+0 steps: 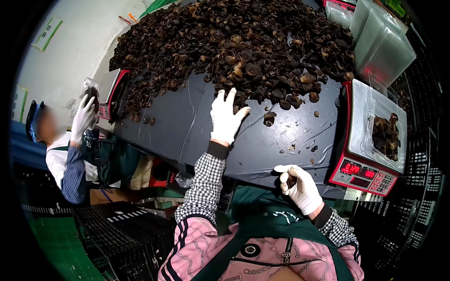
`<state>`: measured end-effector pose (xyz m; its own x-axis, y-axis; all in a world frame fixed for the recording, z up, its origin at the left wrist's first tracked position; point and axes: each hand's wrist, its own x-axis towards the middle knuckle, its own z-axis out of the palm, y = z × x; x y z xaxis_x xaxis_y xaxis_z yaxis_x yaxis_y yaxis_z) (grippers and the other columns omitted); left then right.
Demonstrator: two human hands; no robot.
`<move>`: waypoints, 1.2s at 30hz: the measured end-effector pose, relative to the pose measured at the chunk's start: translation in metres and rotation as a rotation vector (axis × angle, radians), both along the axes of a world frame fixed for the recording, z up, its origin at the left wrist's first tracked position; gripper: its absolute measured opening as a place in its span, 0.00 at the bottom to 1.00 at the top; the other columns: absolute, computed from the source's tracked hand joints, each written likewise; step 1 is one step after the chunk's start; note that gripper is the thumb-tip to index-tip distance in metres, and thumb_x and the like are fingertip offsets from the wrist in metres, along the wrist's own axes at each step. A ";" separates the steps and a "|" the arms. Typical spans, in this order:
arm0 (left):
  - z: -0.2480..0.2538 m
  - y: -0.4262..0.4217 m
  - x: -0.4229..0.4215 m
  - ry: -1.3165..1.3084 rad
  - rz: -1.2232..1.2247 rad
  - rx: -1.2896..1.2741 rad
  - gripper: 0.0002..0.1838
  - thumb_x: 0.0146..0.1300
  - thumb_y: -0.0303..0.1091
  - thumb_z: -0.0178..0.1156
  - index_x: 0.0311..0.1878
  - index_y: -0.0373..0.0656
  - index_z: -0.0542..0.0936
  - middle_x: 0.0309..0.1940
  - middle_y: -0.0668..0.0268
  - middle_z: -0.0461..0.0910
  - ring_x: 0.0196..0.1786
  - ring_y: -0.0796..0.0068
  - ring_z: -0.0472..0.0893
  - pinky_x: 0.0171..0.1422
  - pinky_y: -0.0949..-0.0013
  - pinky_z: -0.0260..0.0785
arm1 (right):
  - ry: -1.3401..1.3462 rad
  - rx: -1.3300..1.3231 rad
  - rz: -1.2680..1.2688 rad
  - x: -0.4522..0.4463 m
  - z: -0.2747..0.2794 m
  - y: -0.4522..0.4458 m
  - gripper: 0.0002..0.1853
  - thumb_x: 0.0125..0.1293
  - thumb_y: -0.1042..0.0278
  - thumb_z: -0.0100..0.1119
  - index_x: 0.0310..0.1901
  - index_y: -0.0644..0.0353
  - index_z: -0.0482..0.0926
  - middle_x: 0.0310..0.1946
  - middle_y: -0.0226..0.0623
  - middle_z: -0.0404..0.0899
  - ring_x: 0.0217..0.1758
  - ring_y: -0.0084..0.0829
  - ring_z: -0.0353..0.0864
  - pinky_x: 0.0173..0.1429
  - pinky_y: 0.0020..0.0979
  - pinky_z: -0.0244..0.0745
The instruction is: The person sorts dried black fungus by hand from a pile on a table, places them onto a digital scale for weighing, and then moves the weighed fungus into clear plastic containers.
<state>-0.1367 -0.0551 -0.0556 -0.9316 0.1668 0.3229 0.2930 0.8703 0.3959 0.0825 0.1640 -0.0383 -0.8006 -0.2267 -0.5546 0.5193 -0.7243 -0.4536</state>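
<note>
Both my hands wear white gloves. My left hand (227, 117) reaches over the dark table with its fingers spread, the tips at the near edge of a big heap of dark brown wood ear mushrooms (253, 70). Nothing shows in that palm. Close to my apron, my right hand (300, 189) is curled around a small dark mushroom piece (291, 181). To its right stands a red scale (340, 173) with lit red digits. On the scale sits a clear plastic box (368, 107) holding a small pile of mushrooms (386, 136).
Stacked clear plastic boxes (382, 47) stand at the back right. A second scale (110, 91) is at the table's left end, where a co-worker's gloved hand (84, 117) holds dark mushrooms. Black crates (122, 234) are below left; more crates line the right. Loose crumbs lie on the table (262, 150).
</note>
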 end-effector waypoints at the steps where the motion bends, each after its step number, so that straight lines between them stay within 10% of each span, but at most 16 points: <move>1: -0.007 0.003 -0.004 0.026 -0.018 -0.027 0.40 0.60 0.52 0.72 0.73 0.46 0.74 0.73 0.43 0.68 0.70 0.42 0.71 0.75 0.49 0.65 | 0.015 0.022 0.007 -0.001 0.002 -0.001 0.17 0.78 0.66 0.48 0.54 0.70 0.82 0.30 0.34 0.82 0.26 0.27 0.76 0.31 0.26 0.73; 7: -0.024 0.007 0.005 0.247 -0.127 0.228 0.11 0.66 0.27 0.66 0.50 0.38 0.80 0.45 0.56 0.82 0.49 0.55 0.83 0.56 0.61 0.76 | 0.217 0.464 0.046 -0.034 0.021 0.000 0.12 0.79 0.67 0.54 0.54 0.64 0.84 0.30 0.29 0.82 0.24 0.19 0.75 0.29 0.19 0.69; 12: -0.017 -0.010 0.027 0.019 -0.038 0.379 0.13 0.65 0.24 0.67 0.52 0.38 0.82 0.39 0.62 0.85 0.40 0.70 0.86 0.50 0.69 0.78 | 0.907 1.669 -0.076 -0.108 -0.005 -0.009 0.17 0.71 0.70 0.59 0.60 0.55 0.81 0.32 0.39 0.81 0.31 0.32 0.82 0.35 0.35 0.78; 16: 0.000 -0.006 0.025 -0.011 0.017 0.260 0.31 0.64 0.34 0.70 0.70 0.43 0.74 0.54 0.55 0.80 0.55 0.60 0.82 0.59 0.63 0.76 | 1.020 2.069 0.071 -0.146 -0.023 -0.016 0.12 0.68 0.68 0.61 0.51 0.54 0.84 0.28 0.40 0.78 0.30 0.42 0.81 0.33 0.39 0.75; 18: 0.000 -0.001 0.015 0.019 0.011 0.121 0.42 0.63 0.46 0.71 0.78 0.47 0.67 0.64 0.49 0.72 0.65 0.51 0.75 0.66 0.57 0.73 | 1.029 2.109 0.086 -0.153 -0.028 -0.018 0.09 0.67 0.68 0.61 0.47 0.53 0.83 0.27 0.38 0.75 0.31 0.41 0.80 0.34 0.39 0.75; 23: -0.005 0.021 -0.013 0.013 0.011 -0.115 0.32 0.68 0.48 0.66 0.73 0.47 0.72 0.64 0.49 0.72 0.62 0.49 0.77 0.61 0.53 0.77 | 1.030 2.024 0.023 -0.137 -0.020 -0.015 0.08 0.64 0.71 0.62 0.45 0.53 0.82 0.27 0.38 0.76 0.31 0.42 0.80 0.36 0.39 0.76; 36: -0.024 -0.005 0.002 0.175 -0.052 0.265 0.15 0.66 0.25 0.63 0.55 0.40 0.83 0.46 0.57 0.85 0.47 0.59 0.86 0.55 0.62 0.78 | 0.873 1.979 0.085 -0.154 -0.022 -0.028 0.07 0.68 0.69 0.54 0.43 0.59 0.80 0.31 0.41 0.85 0.33 0.41 0.89 0.37 0.38 0.83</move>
<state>-0.1344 -0.0605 -0.0793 -0.8507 0.1017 0.5157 0.4180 0.7257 0.5465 -0.0713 0.1358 -0.0598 -0.9348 -0.0107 0.3549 -0.1839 0.8697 -0.4581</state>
